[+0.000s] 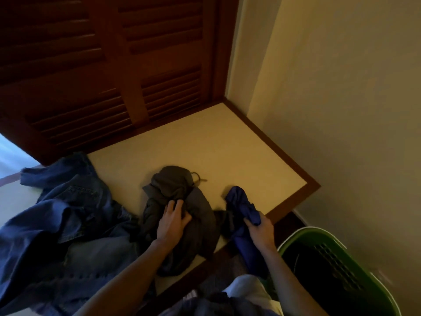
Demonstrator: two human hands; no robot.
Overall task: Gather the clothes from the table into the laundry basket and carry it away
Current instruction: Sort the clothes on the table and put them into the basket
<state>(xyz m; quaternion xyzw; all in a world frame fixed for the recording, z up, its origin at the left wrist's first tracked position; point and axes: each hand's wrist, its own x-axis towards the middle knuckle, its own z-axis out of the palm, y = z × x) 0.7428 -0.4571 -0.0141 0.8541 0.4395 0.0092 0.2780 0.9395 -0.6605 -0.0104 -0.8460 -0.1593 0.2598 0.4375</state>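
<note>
The left hand (173,221) lies on a dark grey garment (180,215), its fingers curled into the crumpled cloth near the front edge of the table (227,142). The garment is bunched in thick folds, with a thin cord showing at its far end and its lower part hanging over the table's edge. The right hand (259,229) grips a dark blue garment (242,206), fingers closed round it; its twisted upper end stands above the fist and the rest trails down past the table edge. Blue jeans (66,224) sprawl over the table's left side. A green laundry basket (337,272) stands on the floor to the right.
</note>
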